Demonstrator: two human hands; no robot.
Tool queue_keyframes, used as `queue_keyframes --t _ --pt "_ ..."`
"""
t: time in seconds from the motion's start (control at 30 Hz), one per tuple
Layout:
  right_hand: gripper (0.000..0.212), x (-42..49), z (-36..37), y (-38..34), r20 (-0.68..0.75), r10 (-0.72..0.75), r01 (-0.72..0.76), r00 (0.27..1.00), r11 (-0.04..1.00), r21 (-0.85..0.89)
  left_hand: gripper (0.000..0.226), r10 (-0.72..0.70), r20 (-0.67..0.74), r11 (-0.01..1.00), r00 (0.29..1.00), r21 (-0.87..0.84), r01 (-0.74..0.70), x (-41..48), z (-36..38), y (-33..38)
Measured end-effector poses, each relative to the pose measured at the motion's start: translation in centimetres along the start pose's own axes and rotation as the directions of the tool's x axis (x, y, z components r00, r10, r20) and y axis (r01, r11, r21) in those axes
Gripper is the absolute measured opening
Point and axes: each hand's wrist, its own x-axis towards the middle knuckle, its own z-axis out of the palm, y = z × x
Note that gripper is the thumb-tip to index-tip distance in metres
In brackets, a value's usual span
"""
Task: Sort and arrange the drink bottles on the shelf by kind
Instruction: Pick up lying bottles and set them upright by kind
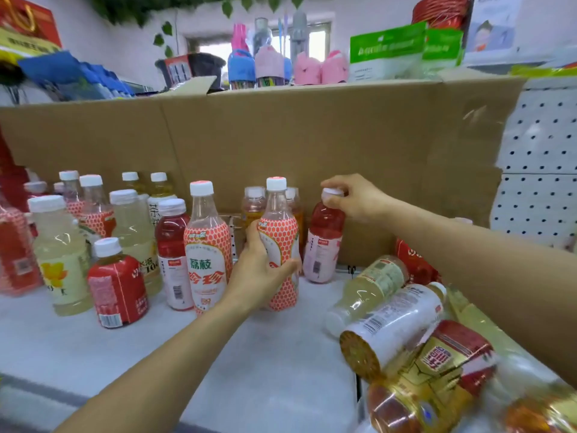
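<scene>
Left hand [260, 270] wrapped round honeycomb-label bottle [278, 245], right hand [352, 196] pinching red-drink bottle [324, 235] by its cap, amber bottles [253, 204] behind half-hidden, near-right pile [406, 323] blurred.

The orange honeycomb-label bottle [207, 257] left of centre reads 荔枝 in green over 珍珍 in red, the pale yellow bottle [134, 226] to its left shows 水溶 and 100, and the far white-label bottle [155, 205] shows 茶.

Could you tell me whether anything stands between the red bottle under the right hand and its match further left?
Yes: the honeycomb bottle gripped by the left hand and the free honeycomb bottle stand between the red bottle and its match.
</scene>
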Motion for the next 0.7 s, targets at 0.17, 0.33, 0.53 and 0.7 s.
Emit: queue_keyframes --t 0.17,0.33,0.53,0.7 --pt "0.042 0.3 1.4 0.0 0.063 -0.041 0.035 0.997 0.994 0.100 0.094 -0.020 -0.002 1.000 1.000 0.023 0.020 -0.4 0.5 -0.2" --pt "0.058 -0.7 0.7 -0.6 0.212 0.004 -0.020 0.977 0.997 0.074 0.091 0.026 -0.128 0.986 0.991 0.168 -0.004 -3.6 0.7 0.8" --pt "0.060 -6.1 -2.9 0.3 0.373 -0.032 0.050 0.927 0.998 -0.039 0.052 -0.017 0.200 0.989 0.980 0.147 -0.013 -7.1 1.6 4.0" --pt "0.054 -10.8 -6.6 4.3 0.540 0.175 0.111 0.824 0.883 -0.456 0.039 -0.207 0.402 0.977 0.892 0.029 0.213 -5.9 4.7 4.2"
